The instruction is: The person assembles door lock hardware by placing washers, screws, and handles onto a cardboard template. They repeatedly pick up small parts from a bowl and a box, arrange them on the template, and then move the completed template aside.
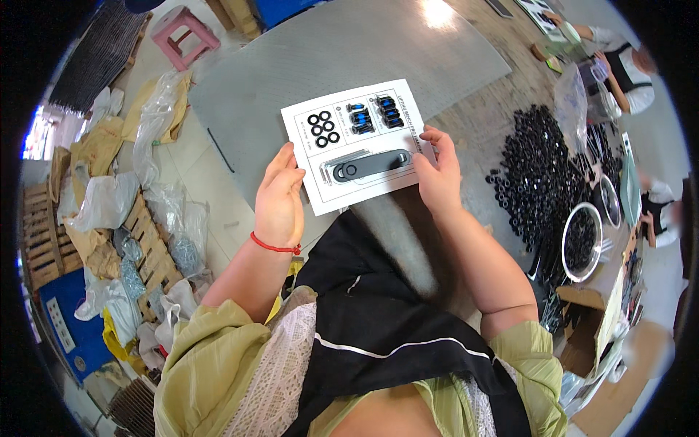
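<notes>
Grey textured sheeting covered the workshop floor ahead of us, with wooden pallets and crumpled plastic bags heaped on our left and a large mound of black rings spread on our right. Beside that mound stood two metal bowls, one filled with more black parts, and an open cardboard box sat below them. One pink stool stood at the far edge, and two other people worked beyond the mound.

We held one white printed card up between both hands, above our lap and its black cloth. Our left hand, with a red string bracelet at the wrist, gripped the card's lower left edge; our right hand pinched its right edge with thumb and fingertips. On the card we counted five black washers in one cluster, two groups of small blue-and-black bolts too fine to count, and one dark flat tool lying beside a few thin hex keys.

We judged the risk simple: the card was thin and held only at its edges, so a tilt or a slackened pinch could bend it and, if the parts were loose and not sealed on, send them sliding into our lap or onto the cluttered floor.
</notes>
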A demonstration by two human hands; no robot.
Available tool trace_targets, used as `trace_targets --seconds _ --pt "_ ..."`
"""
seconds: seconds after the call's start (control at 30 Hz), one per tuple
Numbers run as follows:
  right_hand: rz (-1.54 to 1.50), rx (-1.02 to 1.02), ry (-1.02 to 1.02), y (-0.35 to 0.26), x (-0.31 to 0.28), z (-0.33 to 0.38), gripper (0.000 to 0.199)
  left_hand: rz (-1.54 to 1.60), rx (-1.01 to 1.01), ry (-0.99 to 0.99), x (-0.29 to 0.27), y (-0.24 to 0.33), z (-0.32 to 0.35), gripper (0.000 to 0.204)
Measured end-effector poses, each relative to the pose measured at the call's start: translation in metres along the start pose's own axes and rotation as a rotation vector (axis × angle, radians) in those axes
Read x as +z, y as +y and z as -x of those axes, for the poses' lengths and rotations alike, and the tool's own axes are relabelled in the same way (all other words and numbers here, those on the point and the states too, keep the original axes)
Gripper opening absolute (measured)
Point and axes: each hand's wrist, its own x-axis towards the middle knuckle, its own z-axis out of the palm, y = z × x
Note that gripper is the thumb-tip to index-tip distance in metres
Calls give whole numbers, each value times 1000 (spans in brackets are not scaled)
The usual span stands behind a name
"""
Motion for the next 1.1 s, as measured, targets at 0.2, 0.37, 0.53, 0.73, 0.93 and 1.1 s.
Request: trace_targets --seconds 0.2,0.37,0.53,0.73,0.93,1.1 --pt "235 -99 -55 21 2 -22 36 -97 -56 133 6 -18 8 60" --pt "417 -156 -108 21 0 -33 44 -563 -5 -84 -22 -17 8 64" --pt "607 -335 -130 23 -17 -16 56 -1615 420 -255 -32 -2 14 81" --pt "747 -312 -130 26 -45 34 58 -1835 494 -209 -34 -23 -1 104" --pt "731 -323 -107 32 -53 59 57 -1902 502 -189 -35 -26 -5 106" --pt "751 -330 -71 33 -47 73 56 -1930 513 -171 -35 -29 -9 104"
